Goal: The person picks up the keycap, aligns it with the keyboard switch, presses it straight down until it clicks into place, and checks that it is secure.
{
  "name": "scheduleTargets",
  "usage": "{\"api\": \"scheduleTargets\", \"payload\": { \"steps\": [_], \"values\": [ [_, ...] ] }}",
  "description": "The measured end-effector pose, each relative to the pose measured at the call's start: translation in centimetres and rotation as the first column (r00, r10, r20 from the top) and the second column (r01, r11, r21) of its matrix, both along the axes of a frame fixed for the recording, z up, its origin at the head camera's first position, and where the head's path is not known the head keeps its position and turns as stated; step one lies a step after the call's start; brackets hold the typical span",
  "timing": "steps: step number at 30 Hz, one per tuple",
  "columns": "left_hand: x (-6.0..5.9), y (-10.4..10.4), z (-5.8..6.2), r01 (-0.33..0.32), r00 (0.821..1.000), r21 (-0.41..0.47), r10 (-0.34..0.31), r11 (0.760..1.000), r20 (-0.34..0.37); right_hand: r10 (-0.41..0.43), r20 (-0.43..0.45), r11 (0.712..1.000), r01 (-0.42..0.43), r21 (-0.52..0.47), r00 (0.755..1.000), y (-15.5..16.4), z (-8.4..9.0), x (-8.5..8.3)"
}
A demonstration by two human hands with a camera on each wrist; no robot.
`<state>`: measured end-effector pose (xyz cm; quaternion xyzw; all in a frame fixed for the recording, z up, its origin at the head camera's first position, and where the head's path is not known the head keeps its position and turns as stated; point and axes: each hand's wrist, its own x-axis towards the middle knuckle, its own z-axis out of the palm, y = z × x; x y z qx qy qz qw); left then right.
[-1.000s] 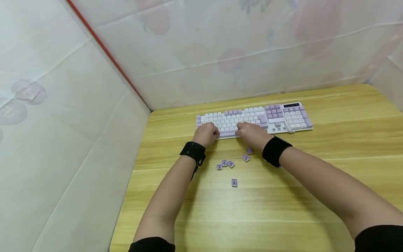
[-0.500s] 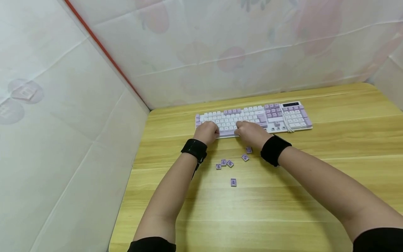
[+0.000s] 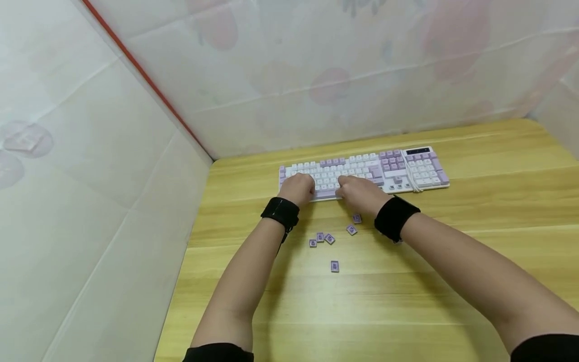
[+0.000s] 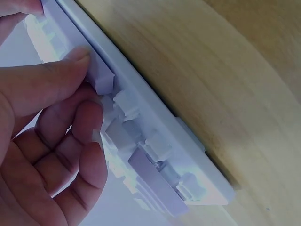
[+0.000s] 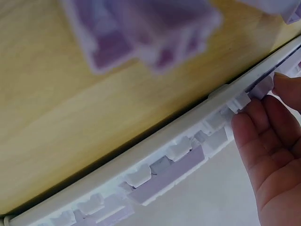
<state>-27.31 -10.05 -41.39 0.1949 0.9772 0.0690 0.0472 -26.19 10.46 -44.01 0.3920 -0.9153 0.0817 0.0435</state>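
Observation:
A white and purple keyboard (image 3: 398,171) lies across the far part of the wooden table (image 3: 407,291). Both hands work at its front row, either side of the purple space bar (image 4: 155,181). My left hand (image 3: 302,190) has its fingers curled, and in the left wrist view its thumb and forefinger pinch a pale keycap (image 4: 104,81). My right hand (image 3: 350,191) pinches another front-row keycap (image 5: 241,101) between thumb and fingers. Several loose purple keycaps (image 3: 329,238) lie on the table between my wrists, and one keycap (image 3: 334,266) sits nearer to me.
White patterned cloth walls (image 3: 113,151) close the table in on the left and at the back. A white cable (image 3: 410,176) crosses the keyboard's right part. Bare wood stretches to the right of the keyboard and toward me.
Both hands stay at the keyboard's front row. Only the head view shifts slightly.

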Motion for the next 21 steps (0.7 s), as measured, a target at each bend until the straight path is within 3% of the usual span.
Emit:
{"api": "scheduleTargets", "payload": {
  "steps": [6, 14, 21],
  "values": [
    [-0.3, -0.5, -0.5, 0.016, 1.0, 0.029, -0.016, 0.999, 0.002, -0.002, 0.004, 1.0, 0.003, -0.024, 1.0, 0.0, 0.2, 0.3],
    [-0.1, -0.8, -0.4, -0.004, 1.0, 0.039, 0.003, 0.999, 0.007, 0.036, -0.017, 0.999, -0.036, 0.008, 0.999, 0.1, 0.4, 0.4],
    [0.0, -0.7, -0.7, 0.014, 1.0, 0.054, -0.014, 0.998, -0.012, 0.018, 0.057, 0.998, -0.015, -0.055, 0.998, 0.8, 1.1, 0.9]
  ]
}}
